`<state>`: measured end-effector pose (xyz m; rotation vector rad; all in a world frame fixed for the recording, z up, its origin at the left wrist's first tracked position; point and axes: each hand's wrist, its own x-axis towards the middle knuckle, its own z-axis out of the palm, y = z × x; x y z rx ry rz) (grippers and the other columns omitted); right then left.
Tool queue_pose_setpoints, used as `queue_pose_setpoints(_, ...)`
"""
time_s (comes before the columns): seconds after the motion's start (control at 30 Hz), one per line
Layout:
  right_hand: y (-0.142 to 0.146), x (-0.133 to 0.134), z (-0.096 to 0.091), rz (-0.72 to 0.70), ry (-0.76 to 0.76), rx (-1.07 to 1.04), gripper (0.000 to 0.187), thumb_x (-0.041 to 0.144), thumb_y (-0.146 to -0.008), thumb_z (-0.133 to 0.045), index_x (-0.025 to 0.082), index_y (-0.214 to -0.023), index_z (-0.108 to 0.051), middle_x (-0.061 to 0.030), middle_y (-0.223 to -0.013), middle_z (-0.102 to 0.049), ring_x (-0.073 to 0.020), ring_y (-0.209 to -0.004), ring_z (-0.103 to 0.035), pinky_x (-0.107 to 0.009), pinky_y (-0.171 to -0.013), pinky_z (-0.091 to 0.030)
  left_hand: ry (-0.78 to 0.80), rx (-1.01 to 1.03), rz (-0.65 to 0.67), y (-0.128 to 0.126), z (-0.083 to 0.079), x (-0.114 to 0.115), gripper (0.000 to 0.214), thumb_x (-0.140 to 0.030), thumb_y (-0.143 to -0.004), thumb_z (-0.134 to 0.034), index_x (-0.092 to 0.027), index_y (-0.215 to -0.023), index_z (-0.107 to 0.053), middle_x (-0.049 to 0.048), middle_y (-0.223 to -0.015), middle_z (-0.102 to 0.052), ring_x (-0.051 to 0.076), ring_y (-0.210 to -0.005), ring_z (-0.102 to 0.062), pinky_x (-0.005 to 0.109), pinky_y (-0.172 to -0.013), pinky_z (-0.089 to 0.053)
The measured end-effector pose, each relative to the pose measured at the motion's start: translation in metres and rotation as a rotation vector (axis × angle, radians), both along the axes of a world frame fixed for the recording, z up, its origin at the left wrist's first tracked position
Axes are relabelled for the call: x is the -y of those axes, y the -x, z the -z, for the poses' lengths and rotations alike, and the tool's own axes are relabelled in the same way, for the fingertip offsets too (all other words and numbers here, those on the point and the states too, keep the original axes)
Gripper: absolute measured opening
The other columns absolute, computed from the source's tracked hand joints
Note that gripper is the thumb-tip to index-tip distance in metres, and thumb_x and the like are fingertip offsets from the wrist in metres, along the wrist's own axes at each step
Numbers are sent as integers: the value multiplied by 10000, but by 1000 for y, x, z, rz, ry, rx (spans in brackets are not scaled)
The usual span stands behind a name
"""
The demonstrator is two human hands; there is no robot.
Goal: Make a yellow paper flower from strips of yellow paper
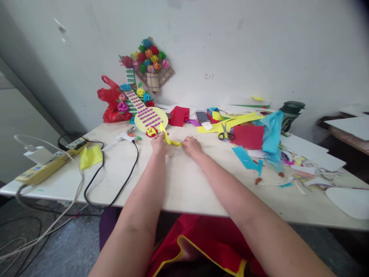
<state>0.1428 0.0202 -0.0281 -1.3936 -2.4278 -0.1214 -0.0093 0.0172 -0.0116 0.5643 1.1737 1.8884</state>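
Item 1: yellow paper strip (172, 142), 1 pc., bent, one end raised; held low over the bench (196, 192), ctr., btwn both hands. L. hand (158, 142): fingers closed on strip nr. its raised end. R. hand (191, 146): fingers pinched on opp. end.

Item 2: yellow-and-red paper flower (151, 132), 1 pc., just beside L. hand, set at lower edge of item 3.

Item 3: guitar-shaped pc. (150, 118), pale yellow round body, purple-marked neck; propped at a slant nr. paper flowers, beyond L. hand.

Item 4: white glue gun (125, 136), w/ black cord (137, 152); laid L. of L. hand.

Item 5: scissors (226, 134), black hdls., R. of and beyond R. hand; laid beside red paper (248, 137).

Item 6: blue paper (272, 130), crumpled, beside the red; asst. scraps (305, 169) strewn nr. R. end.

Item 7: yellow sheet (91, 156), far L., btwn glue gun and yellow power strip (53, 164), into which a white charger (39, 155) is plugged.

Item 8: red plastic bag (111, 94), back L.

Item 9: multicol. paper bouquet (148, 57), against wall.

Item 10: dark lidded flask (291, 113), back R.
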Motion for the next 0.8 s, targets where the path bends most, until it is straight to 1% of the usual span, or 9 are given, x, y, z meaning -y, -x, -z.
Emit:
queue_pose_setpoints(0.17,0,0,1,-35,-37,67,319,125,-844,-389,210,-900,-692,-89,-956,-615,-204,-960,-472,-282,-736,-394,41,93,-31,-2,-2,1,186,-220,-617,-659,-169,-645,-483,12,-700,-580,129,-758,-576,239,-642,-449)
queue_pose_setpoints(0.27,0,3,0,-32,-45,53,317,98,-831,-396,197,-896,-690,-96,-956,-621,-205,-960,-480,-283,-735,-395,40,75,-28,-1,0,-1,199,-242,-621,-662,-173,-644,-477,-6,-671,-547,112,-727,-556,223,-636,-441)
queue_pose_setpoints(0.37,0,8,-3,-39,-50,24,275,192,-853,-421,184,-890,-693,-97,-968,-629,-212,-970,-489,-291,-755,-398,29,68,-20,0,2,-3,219,-270,-610,-673,-173,-649,-481,-15,-653,-530,107,-707,-549,230,-637,-441)
queue_pose_setpoints(0.47,2,12,-6,-35,-42,-15,310,306,-870,-419,170,-884,-697,-96,-973,-636,-217,-976,-495,-296,-775,-400,26,78,-4,0,2,-3,233,-288,-597,-682,-173,-659,-488,-12,-662,-529,110,-708,-550,241,-640,-449)
queue_pose_setpoints(0.63,5,9,-4,-5,-15,-28,268,230,-860,-426,172,-899,-685,-88,-980,-638,-208,-979,-496,-287,-785,-395,45,62,-15,-1,1,-3,211,-284,-619,-671,-175,-653,-493,-9,-654,-521,115,-708,-551,242,-636,-450)
queue_pose_setpoints(0.8,5,5,-1,14,-18,-67,235,224,-825,-487,168,-981,-654,-92,-995,-614,-214,-994,-477,-295,-819,-388,38,137,0,-1,1,-4,162,-234,-645,-653,-161,-683,-513,4,-666,-541,102,-679,-548,223,-623,-450)
